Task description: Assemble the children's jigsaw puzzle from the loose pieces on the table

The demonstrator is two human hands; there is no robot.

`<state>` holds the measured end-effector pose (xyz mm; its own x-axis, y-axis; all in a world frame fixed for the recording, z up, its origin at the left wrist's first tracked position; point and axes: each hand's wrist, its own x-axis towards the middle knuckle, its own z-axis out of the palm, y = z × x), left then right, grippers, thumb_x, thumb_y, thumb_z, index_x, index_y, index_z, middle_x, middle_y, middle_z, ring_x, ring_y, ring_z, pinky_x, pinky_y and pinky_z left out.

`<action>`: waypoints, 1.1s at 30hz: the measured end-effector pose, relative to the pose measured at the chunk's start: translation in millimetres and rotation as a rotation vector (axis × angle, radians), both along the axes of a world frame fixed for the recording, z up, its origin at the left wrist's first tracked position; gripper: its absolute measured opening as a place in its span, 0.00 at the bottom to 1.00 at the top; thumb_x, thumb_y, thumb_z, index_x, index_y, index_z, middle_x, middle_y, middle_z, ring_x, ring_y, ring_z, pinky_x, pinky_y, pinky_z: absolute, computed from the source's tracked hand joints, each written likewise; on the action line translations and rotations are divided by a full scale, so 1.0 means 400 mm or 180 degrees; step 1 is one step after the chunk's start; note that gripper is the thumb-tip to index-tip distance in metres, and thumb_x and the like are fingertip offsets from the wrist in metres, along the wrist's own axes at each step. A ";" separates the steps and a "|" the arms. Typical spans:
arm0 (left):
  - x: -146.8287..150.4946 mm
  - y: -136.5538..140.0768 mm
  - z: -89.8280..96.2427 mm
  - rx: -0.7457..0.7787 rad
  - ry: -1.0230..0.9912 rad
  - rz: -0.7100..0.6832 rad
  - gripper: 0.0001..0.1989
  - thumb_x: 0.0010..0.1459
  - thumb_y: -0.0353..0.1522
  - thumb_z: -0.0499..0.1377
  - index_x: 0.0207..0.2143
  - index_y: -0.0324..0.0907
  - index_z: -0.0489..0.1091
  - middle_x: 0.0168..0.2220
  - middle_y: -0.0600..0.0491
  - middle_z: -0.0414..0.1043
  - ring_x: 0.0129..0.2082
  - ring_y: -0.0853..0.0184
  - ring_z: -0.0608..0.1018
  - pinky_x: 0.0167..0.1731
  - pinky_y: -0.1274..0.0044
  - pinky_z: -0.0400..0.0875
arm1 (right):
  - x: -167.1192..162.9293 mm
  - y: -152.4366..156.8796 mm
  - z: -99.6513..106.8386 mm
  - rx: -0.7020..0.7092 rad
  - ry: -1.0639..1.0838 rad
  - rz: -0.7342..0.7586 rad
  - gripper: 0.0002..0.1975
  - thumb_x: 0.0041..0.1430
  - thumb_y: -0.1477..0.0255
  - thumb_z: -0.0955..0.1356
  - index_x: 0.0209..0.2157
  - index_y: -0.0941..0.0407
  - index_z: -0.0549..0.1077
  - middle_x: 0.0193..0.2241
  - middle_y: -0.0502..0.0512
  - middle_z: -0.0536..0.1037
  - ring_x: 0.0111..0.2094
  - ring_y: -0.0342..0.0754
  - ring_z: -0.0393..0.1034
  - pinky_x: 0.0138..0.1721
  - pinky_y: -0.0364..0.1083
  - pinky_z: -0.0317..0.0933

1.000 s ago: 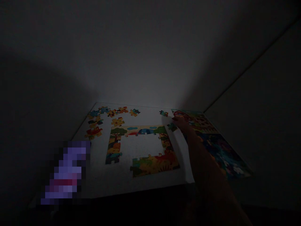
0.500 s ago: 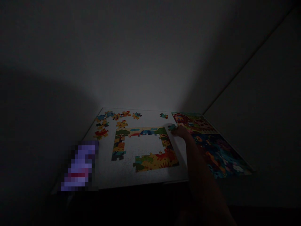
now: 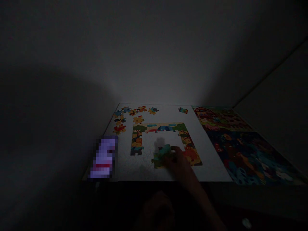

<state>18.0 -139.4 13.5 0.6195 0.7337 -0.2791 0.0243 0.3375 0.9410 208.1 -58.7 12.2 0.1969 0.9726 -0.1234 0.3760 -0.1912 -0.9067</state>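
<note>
My right hand [image 3: 177, 162] pinches a greenish-blue jigsaw piece [image 3: 165, 150] over the lower edge of a partly built puzzle frame [image 3: 137, 140]. A shadow falls on the white board inside the frame, just behind the piece. The frame's border shows trees, clouds and animals; its middle is bare white, and a gap shows at its lower left. Down at the bottom, in deep shade, is what looks like my left hand [image 3: 158, 205]; its fingers cannot be made out.
Several loose pieces [image 3: 119, 128] lie at the board's back left, and a single piece [image 3: 183, 110] at the back. A farm picture [image 3: 216, 118] and a dark blue picture [image 3: 250, 157] cover the right side. A pixelated phone-like object [image 3: 103, 157] lies front left.
My right hand has carried the jigsaw piece from beside the frame's upper right corner to its lower edge. The view has shifted, and the dim shape at the bottom now shows more clearly.
</note>
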 end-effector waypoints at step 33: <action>-0.079 0.244 -0.052 0.4681 0.3176 0.0236 0.17 0.66 0.31 0.54 0.56 0.46 0.68 0.57 0.47 0.70 0.55 0.55 0.70 0.54 0.60 0.67 | 0.027 -0.065 -0.071 0.1361 -0.2260 0.0452 0.10 0.65 0.71 0.64 0.44 0.54 0.76 0.44 0.60 0.76 0.47 0.56 0.68 0.48 0.56 0.61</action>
<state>-13.4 -41.6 -7.4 0.5988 0.7170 0.3569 0.7458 -0.6616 0.0779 218.7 -84.6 -16.3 -0.0392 0.9288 0.3684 0.8790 0.2073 -0.4293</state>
